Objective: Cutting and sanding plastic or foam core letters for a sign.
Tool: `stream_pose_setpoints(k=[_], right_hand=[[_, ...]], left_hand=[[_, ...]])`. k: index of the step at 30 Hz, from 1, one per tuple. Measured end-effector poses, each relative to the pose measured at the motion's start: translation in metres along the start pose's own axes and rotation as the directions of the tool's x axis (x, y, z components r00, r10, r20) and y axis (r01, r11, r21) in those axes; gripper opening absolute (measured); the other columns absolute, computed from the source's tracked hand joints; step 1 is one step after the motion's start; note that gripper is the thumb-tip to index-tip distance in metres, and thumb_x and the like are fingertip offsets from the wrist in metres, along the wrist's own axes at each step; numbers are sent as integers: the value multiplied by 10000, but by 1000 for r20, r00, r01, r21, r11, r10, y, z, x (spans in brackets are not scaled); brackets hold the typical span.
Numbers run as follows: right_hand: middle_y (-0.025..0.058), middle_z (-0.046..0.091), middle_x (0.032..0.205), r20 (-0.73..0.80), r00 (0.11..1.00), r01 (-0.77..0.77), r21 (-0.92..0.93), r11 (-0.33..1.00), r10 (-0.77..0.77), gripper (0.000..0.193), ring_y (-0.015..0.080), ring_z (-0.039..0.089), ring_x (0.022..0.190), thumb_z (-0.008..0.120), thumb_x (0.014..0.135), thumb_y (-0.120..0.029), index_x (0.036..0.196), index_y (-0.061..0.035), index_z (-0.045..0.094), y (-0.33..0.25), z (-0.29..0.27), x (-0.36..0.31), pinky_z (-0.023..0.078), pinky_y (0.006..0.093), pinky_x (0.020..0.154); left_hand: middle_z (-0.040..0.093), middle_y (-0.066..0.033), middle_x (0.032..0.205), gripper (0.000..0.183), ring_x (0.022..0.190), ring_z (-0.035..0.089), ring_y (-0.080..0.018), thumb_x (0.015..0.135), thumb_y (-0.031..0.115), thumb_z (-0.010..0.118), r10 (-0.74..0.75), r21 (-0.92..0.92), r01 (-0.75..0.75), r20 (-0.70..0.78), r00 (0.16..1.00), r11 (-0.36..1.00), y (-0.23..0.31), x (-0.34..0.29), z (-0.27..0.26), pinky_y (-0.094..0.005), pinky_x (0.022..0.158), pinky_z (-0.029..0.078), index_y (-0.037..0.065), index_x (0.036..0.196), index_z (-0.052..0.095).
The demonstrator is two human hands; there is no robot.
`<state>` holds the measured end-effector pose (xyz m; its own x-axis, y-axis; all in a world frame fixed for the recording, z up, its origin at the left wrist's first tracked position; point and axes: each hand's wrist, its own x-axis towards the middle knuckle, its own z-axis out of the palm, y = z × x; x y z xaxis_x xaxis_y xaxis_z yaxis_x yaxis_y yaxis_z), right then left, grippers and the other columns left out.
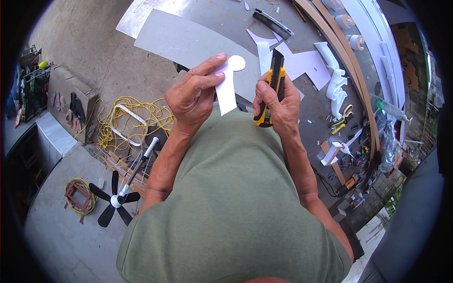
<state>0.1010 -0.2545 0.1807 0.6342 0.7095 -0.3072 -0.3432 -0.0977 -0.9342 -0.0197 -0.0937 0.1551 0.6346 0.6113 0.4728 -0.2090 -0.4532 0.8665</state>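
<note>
Between the thumb and fingers of my left hand point(193, 92) is a flat white cutout point(228, 92), a tapering strip with a round end at the top. My right hand point(281, 104) grips a yellow and black utility knife point(270, 96), its dark blade end pointing up and away from me. The knife is to the right of the cutout and apart from it. Both hands are raised in front of my green shirt, over the near edge of the work table point(212, 21). My left palm is hidden from view.
Beyond my hands lie a grey sheet point(188, 37), white offcuts point(306, 66) and a black tool point(273, 23). White curly shapes point(336, 85) and yellow-handled scissors point(347, 113) are on the right. Yellow cord point(127, 113) and a black-bladed fan point(115, 200) are at left.
</note>
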Motion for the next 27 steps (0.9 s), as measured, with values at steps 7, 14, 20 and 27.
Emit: stream_pose_setpoints(k=[7, 14, 20, 27], right_hand=[[146, 707, 864, 66, 998, -14, 181, 983, 2, 245, 119, 612, 529, 666, 982, -210, 1078, 1, 587, -10, 4, 16, 502, 243, 498], [75, 667, 819, 11, 1000, -2, 165, 986, 1, 254, 105, 632, 565, 749, 903, -96, 1091, -7, 604, -10, 6, 18, 519, 240, 501], [51, 669, 816, -54, 998, 38, 90, 995, -34, 261, 94, 635, 569, 770, 883, -84, 1082, -16, 615, -13, 4, 19, 522, 230, 496], [39, 677, 808, -47, 995, 83, -11, 996, -84, 278, 84, 633, 571, 782, 877, -97, 1092, -21, 623, -10, 5, 20, 512, 213, 490]], left_hand=[[701, -193, 1189, 217, 1136, 681, -319, 779, -94, 716, 136, 121, -151, 122, 983, 981, 7, 3, 0, -372, 927, 597, 37, 952, 719], [689, -192, 1215, 276, 1135, 681, -325, 784, -114, 703, 136, 114, -153, 144, 980, 982, 8, 0, 6, -373, 911, 603, 53, 1001, 733], [669, -182, 1257, 345, 1087, 697, -253, 945, -23, 635, -325, -236, 322, 28, 945, 917, 19, -3, 11, -331, 903, 588, 10, 1288, 617], [717, -149, 1088, 390, 925, 717, -187, 924, 99, 725, -625, -395, 679, 276, 730, 619, 23, 2, 12, -303, 802, 585, -21, 1278, 614]])
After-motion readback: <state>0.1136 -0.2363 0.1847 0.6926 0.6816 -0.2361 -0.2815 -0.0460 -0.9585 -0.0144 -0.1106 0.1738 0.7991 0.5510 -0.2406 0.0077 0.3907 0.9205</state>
